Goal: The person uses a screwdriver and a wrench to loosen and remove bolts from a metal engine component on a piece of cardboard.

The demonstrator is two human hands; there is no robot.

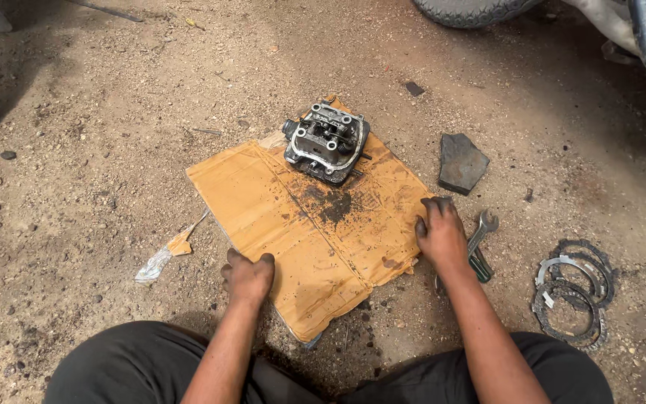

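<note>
Cardboard sheet [315, 224] gripped at both near edges: left hand [248, 275] curled closed at seven o'clock, right hand [439, 233] clamped at three. Carrying engine cylinder head [327, 141] at twelve, keeping it off dirt ground [99, 135].

the cardboard sheet [315, 224] in the middle of the frame was orange-tan, with a black oily smear near its centre. the engine part [326, 142] at its upper edge was dark grey with silvery rims, and the rings [573, 292] at lower right were dull grey on brown, gritty ground [114, 112].
</note>
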